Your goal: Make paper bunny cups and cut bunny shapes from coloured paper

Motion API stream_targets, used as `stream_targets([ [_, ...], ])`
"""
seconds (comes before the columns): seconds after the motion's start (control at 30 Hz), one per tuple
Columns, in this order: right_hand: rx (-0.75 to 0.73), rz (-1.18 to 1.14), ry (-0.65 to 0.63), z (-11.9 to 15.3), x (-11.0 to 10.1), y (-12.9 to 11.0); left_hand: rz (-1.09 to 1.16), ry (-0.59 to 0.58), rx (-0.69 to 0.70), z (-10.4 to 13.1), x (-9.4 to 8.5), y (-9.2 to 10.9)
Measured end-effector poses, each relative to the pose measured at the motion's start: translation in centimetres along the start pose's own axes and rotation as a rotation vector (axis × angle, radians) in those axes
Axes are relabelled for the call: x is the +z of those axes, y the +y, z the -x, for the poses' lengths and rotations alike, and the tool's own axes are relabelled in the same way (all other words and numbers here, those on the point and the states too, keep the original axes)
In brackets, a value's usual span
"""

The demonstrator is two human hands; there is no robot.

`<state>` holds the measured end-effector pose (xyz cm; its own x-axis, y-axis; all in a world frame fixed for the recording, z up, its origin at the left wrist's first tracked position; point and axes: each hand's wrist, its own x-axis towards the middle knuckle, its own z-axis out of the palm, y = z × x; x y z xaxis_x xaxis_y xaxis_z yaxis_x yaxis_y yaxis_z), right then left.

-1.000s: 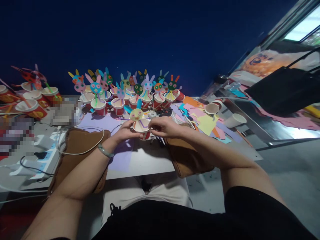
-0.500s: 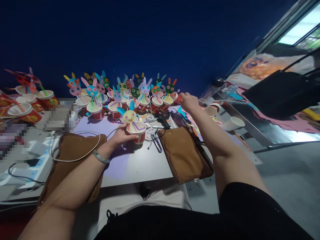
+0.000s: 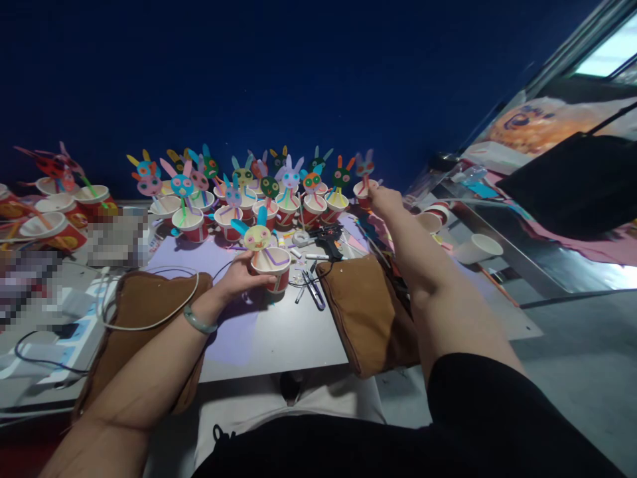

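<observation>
My left hand [image 3: 243, 277] is closed round a red-and-white paper cup [image 3: 277, 282] above the front of the table. A pale yellow paper rabbit face [image 3: 257, 238] with blue ears rises from this cup, and a purple strip lies inside its rim. Far out at the back right, my right hand [image 3: 387, 200] grips the side of another paper cup [image 3: 362, 190]. That one carries a greyish-purple rabbit face [image 3: 365, 167] with orange eyes. Its fingertips are partly hidden. Several similar rabbit cups [image 3: 192, 227] stand in rows to its left, along the wall.
A black glue gun [image 3: 331, 240], a tape roll [image 3: 300, 238] and scissors [image 3: 314, 292] lie mid-table. Brown padded covers [image 3: 369, 315] flank the front. Left are a power strip [image 3: 74, 352] and more cups [image 3: 54, 229]. A blank white cup [image 3: 480, 250] stands right.
My right hand has shifted slightly right with its cup, whose rabbit face now shows upright. My left hand keeps its cup in nearly the same place. The view has turned slightly.
</observation>
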<state>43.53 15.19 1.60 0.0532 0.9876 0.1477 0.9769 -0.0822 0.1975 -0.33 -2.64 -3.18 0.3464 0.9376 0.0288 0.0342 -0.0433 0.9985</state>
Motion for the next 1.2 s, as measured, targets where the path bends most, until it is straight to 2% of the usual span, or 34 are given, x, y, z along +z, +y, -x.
stream_targets([
  [0.13, 0.188, -0.3, 0.121, -0.3, 0.9, 2.0, -0.008, -0.012, -0.01, 0.1, 0.0, -0.3],
  [0.27, 0.176, -0.501, 0.168, -1.2, 2.1, 1.6, -0.045, -0.028, 0.009, 0.1, 0.0, -0.4],
  [0.43, 0.115, -0.523, 0.118, -2.7, 3.0, -0.6, -0.041, -0.039, 0.017, 0.1, 0.0, -0.1],
  [0.57, 0.08, -0.507, 0.055, -3.1, 2.8, -1.4, -0.023, -0.035, 0.007, 0.1, 0.0, 0.0],
  [0.67, 0.055, -0.495, 0.063, -2.3, 2.3, -1.3, -0.015, -0.03, 0.012, 0.1, 0.0, 0.1],
  [0.8, 0.161, -0.4, 0.153, 0.1, 1.6, -1.6, -0.001, -0.028, 0.026, 0.1, 0.2, 0.1],
  [0.87, 0.142, -0.313, 0.093, 1.4, 1.8, -2.1, 0.002, -0.029, 0.027, 0.1, 0.2, 0.0],
  [1.0, -0.042, -0.195, -0.152, 3.1, 2.9, -3.2, 0.008, -0.014, 0.023, 0.0, 0.1, -0.5],
  [1.2, -0.117, -0.172, -0.201, 4.6, 4.3, -2.4, 0.002, 0.001, 0.071, -0.2, 0.1, -0.5],
])
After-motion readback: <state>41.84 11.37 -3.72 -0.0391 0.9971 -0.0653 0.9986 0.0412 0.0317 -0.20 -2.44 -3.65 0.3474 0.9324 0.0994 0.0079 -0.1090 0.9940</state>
